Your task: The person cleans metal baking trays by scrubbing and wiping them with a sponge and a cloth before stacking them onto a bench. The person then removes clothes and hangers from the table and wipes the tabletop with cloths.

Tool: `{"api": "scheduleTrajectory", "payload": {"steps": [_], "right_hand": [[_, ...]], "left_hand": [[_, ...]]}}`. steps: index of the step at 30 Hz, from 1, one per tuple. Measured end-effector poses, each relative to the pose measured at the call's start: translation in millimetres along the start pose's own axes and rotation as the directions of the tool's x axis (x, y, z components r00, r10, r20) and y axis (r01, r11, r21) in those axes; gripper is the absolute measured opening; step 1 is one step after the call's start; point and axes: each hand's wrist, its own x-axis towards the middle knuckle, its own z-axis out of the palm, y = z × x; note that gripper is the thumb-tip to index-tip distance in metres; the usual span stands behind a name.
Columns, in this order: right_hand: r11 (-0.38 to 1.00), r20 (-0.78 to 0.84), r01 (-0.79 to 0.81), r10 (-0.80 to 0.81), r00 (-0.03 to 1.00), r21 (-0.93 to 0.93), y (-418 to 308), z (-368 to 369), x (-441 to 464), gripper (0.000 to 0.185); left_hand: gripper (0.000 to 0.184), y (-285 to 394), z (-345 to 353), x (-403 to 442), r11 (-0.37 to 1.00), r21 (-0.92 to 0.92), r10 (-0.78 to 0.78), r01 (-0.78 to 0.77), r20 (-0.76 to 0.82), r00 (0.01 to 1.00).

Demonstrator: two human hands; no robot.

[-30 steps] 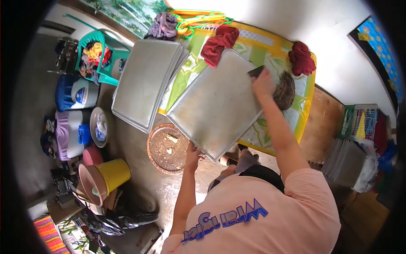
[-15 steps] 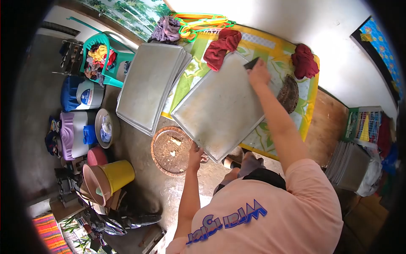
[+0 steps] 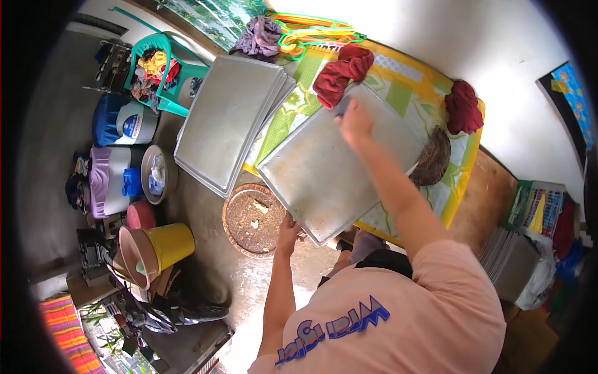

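Two bare hands at a flat grey tray. The right grip (image 3: 356,121) is clenched on a dark flat tool (image 3: 341,113), blurred in outline, at the far part of the tray (image 3: 336,177); whether the tool's edge touches the metal cannot be told. The left grip (image 3: 288,234) grasps the tray's near left edge, fingers partly hidden beneath. The tray lies slantwise between the two grips, mostly on the table (image 3: 445,187), its near corner jutting past the table's edge just right of the left grip. Just beyond the right grip, a red cloth (image 3: 344,73) lies against the tray's far corner. Well to the right of the same grip are a dark red cloth (image 3: 463,107) and, nearer, a brown curved object (image 3: 435,157) beside the tray. Left of the right grip, beyond the left one, stands a stack of similar trays (image 3: 227,118), slightly fanned. Farther off in that direction lie a greyish purple cloth (image 3: 258,37) and coloured hangers (image 3: 321,32). Just left of the left grip, on the floor (image 3: 202,209), sits a round basin (image 3: 248,218) with pale pieces on brown contents.
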Motion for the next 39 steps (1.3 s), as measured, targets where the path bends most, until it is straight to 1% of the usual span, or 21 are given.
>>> {"api": "scheduleTrajectory", "payload": {"steps": [2,3,4,7,8,11,12,15,16,19,20,23,24,25,27,29,30,33,34,37,39], "right_hand": [[0.989,0.006,0.133,-0.134,0.991,0.071,-40,32,-40,0.065],[0.969,0.048,0.237,-0.24,0.969,0.067,-61,53,-62,0.068],[0.939,0.089,0.337,-0.342,0.935,0.068,-76,70,-78,0.07],[0.845,0.171,0.531,-0.533,0.828,0.063,-100,81,-90,0.067],[0.865,0.102,0.499,-0.501,0.859,0.046,-94,78,-82,0.062],[0.95,-0.052,0.293,-0.289,0.956,0.111,-81,61,-60,0.055],[0.96,0.056,0.279,-0.281,0.958,0.031,-89,48,-72,0.054],[0.828,0.039,0.561,-0.56,0.828,-0.005,-104,82,-128,0.052],[0.801,0.083,0.599,-0.598,0.797,0.016,-105,85,-132,0.047],[0.905,-0.175,0.425,-0.414,0.893,0.027,-88,85,-99,0.061],[0.958,-0.074,0.264,-0.257,0.964,0.109,-87,66,-84,0.059],[0.963,-0.011,0.237,-0.237,0.971,0.127,-90,66,-99,0.058],[0.958,0.055,0.261,-0.269,0.962,0.117,-95,89,-116,0.057],[0.931,0.15,0.36,-0.365,0.919,0.062,-106,82,-140,0.058],[0.896,0.135,0.435,-0.444,0.886,0.092,-113,87,-158,0.058],[0.962,0.016,0.247,-0.251,0.968,0.113,-97,90,-129,0.055],[0.973,-0.067,0.187,-0.179,0.982,0.134,-84,86,-112,0.058],[0.964,-0.172,0.169,-0.134,0.976,0.205,-68,59,-109,0.059],[0.98,-0.032,0.127,-0.124,0.992,0.153,-75,61,-122,0.063],[0.913,0.015,0.363,-0.372,0.928,0.186,-102,83,-194,0.063],[0.949,0.104,0.225,-0.253,0.962,0.221,-96,72,-182,0.061]], "left_hand": [[0.067,0,0,2,1.0,0.01,-0.016,0.016,0.0,1.0],[0.068,0,-2,1,0.999,0.018,-0.026,0.026,0.0,1.0],[0.068,-1,-2,0,0.999,0.011,-0.038,0.038,-0.005,0.999],[0.068,-4,-3,2,0.999,0.007,-0.049,0.05,-0.018,0.999],[0.068,-7,-3,2,0.999,0.011,-0.044,0.045,-0.025,0.999],[0.069,-6,-3,2,0.999,0.028,-0.03,0.031,-0.041,0.999],[0.068,-5,-2,3,0.999,0.036,-0.03,0.032,-0.04,0.999],[0.068,-5,0,4,0.999,0.023,-0.031,0.032,-0.054,0.998],[0.069,-5,0,4,0.999,0.014,-0.033,0.034,-0.064,0.997],[0.07,-13,-3,6,0.999,0.038,0.002,0.0,-0.058,0.998],[0.07,-17,-6,9,1.0,0.028,-0.007,0.008,-0.049,0.999],[0.07,-13,-4,7,0.999,0.043,-0.015,0.018,-0.057,0.998],[0.07,-13,-2,7,0.999,0.029,-0.032,0.033,-0.057,0.998],[0.07,-12,-1,6,0.999,0.019,-0.047,0.049,-0.055,0.997],[0.07,-6,-3,6,0.998,0.008,-0.054,0.054,-0.051,0.997],[0.069,-7,-2,2,0.999,-0.006,-0.05,0.05,-0.052,0.997],[0.066,-14,-6,3,0.999,-0.015,-0.051,0.051,-0.036,0.998],[0.065,-21,5,-16,0.986,-0.124,-0.119,0.11,-0.063,0.991],[0.071,-27,7,-22,0.973,-0.183,-0.133,0.144,0.07,0.989],[0.079,-35,21,-43,0.956,-0.251,-0.135,0.151,0.081,0.988],[0.081,-28,19,-47,0.955,-0.242,-0.145,0.171,0.122,0.982]]}}
